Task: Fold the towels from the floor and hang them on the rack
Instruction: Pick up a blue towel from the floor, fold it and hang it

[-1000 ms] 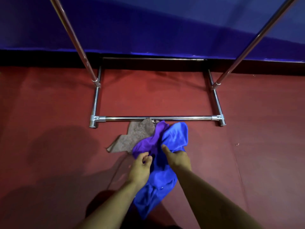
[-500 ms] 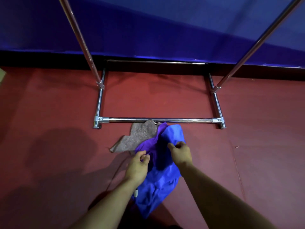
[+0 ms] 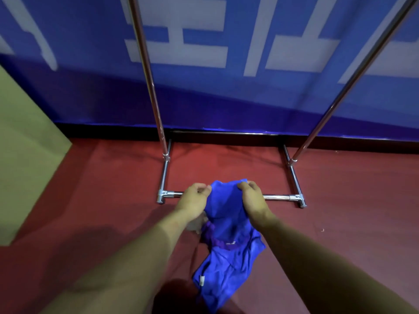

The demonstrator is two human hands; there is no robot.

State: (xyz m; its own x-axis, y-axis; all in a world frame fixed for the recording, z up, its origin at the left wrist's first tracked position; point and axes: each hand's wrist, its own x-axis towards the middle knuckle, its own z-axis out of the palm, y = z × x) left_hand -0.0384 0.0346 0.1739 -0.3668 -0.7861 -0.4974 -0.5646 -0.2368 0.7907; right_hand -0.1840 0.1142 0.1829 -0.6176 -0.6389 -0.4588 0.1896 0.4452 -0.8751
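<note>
I can't see the top of the rack [image 3: 166,196] — both uprights run out of frame at 12 and 1 o'clock, so the hanging rail is cut off. A grey-brown towel [image 3: 196,224] is mostly hidden behind my left wrist, only a blurred scrap showing. A purple towel [image 3: 221,242] shows as a thin band tucked under the blue one. The blue towel [image 3: 229,257] hangs bunched and glossy at centre, its upper edge in front of the rack's front floor bar, its lower end trailing toward 6 o'clock with a small white tag. My left hand [image 3: 195,198] and right hand [image 3: 251,198] each pinch that upper edge — close together, not touching. A greenish panel [image 3: 25,155] sits at 9 o'clock on the red floor [image 3: 351,223].
</note>
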